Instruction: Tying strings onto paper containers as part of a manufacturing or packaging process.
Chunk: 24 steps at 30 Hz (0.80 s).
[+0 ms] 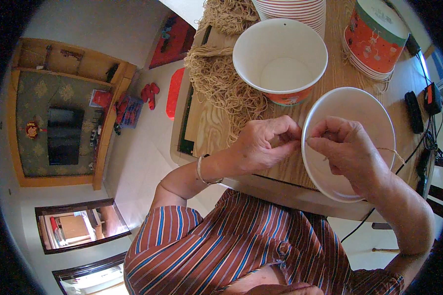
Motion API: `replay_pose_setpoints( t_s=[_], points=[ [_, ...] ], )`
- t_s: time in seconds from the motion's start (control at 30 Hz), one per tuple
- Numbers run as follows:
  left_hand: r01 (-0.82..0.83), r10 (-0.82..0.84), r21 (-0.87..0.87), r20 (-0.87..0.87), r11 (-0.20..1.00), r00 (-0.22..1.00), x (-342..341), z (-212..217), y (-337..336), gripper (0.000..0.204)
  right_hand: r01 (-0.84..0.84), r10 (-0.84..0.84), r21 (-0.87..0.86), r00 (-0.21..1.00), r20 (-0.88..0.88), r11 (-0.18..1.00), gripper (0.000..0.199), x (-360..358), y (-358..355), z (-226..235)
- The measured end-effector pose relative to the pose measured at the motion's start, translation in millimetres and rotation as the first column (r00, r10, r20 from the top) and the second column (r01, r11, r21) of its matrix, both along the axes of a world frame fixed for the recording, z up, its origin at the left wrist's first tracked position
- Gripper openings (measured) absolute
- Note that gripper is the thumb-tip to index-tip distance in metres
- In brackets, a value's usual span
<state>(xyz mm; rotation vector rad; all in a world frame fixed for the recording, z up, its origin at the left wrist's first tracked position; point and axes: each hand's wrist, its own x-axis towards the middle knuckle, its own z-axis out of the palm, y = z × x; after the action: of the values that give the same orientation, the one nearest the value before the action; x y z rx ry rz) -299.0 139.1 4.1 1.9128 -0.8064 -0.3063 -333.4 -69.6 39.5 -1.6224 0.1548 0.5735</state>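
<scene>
A white-lined paper bucket (349, 96) lies tipped in front of me near the table edge, its opening facing me. My right hand (349, 155) reaches into the opening, thumb and fingertips pinched together just inside the left rim. A thin beige cord (386, 149) passes over the bucket's right rim, and a short bit of it shows under the right fingers. Outside the left rim is my left hand (268, 145), its fingers closed against the bucket wall. What the left fingertips hold is too small to make out.
Beyond my hands stands another paper bucket (280, 61), beside a nested stack (290, 10). Upside-down red buckets (374, 42) stand at the far right. Piles of beige cord (221, 88) cover the table's left side. Black cables and a power adapter (432, 98) lie right.
</scene>
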Motion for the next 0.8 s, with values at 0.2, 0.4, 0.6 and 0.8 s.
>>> replay_pose_setpoints(
  t_s=[0.2, 0.4, 0.6, 0.8],
  points=[
    [-0.004, 0.004, 0.028, 0.02, 1.0, 1.0, 0.5, 0.2, -2.1, 0.011, -0.011, 0.012, 0.037, 1.0, -0.012, 0.999, 0.01, 0.1, -0.1, 0.0],
    [-0.025, 0.025, 0.007, 0.03, 1.0, 0.999, 0.8, -0.8, -1.3, 0.012, 0.003, -0.003, 0.025, 1.0, -0.022, 1.0, 0.009, 0.6, 0.9, 0.6],
    [-0.05, 0.049, 0.014, 0.059, 0.999, 0.997, -2.5, -1.3, -1.3, 0.016, -0.016, 0.016, 0.001, 1.0, -0.006, 1.0, 0.009, 1.5, 1.0, -0.2],
    [-0.016, 0.005, 0.053, 0.197, 0.998, 0.98, -1.2, 0.7, -1.9, 0.015, -0.004, 0.004, 0.073, 1.0, 0.002, 0.997, 0.009, 1.1, 2.2, -3.6]
  ],
)
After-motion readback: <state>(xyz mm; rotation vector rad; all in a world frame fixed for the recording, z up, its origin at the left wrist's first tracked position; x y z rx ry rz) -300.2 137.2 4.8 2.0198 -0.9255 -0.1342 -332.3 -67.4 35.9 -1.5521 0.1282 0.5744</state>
